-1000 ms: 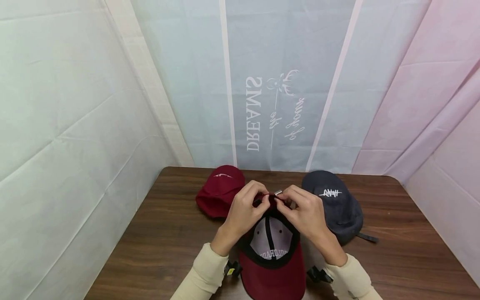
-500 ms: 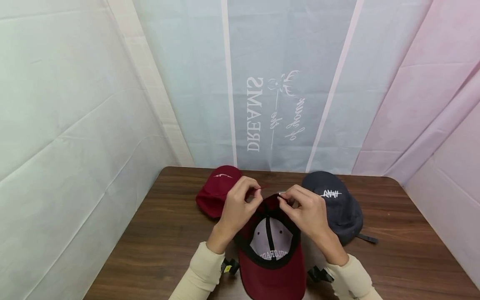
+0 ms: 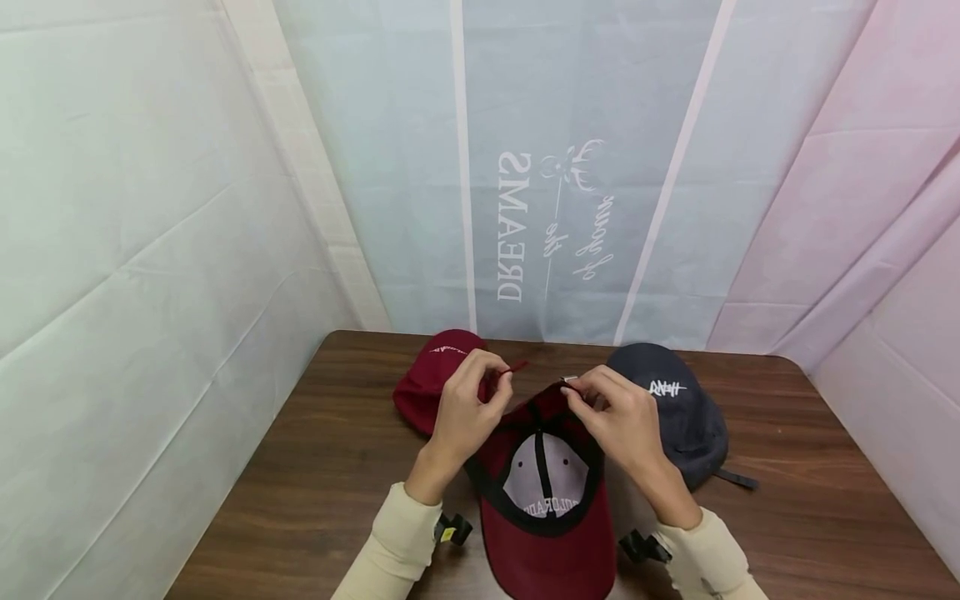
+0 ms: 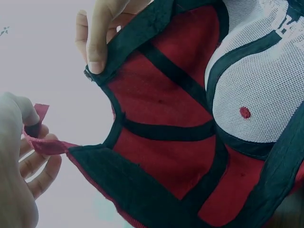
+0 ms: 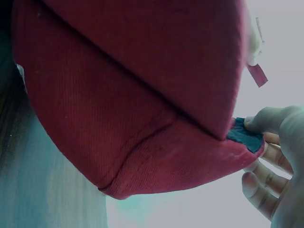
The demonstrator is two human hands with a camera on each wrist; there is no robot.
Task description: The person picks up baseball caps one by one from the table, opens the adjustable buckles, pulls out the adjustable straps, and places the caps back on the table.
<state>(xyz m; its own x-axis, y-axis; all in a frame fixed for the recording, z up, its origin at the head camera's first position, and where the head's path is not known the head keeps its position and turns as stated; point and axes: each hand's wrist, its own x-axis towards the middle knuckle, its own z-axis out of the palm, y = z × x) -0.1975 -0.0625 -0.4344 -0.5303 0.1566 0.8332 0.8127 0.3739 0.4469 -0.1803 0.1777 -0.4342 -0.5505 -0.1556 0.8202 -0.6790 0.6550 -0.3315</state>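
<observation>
Maroon cap shows white mesh inside.

Left fingers pinching red strap, right fingers gripping cap

A crimson cap and a dark cap sit apart on the brown table.

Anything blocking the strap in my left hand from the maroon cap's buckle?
Nothing visible: open space separates the strap, pinched in your left hand, from the buckle beside your right hand, which grips the maroon cap.
</observation>
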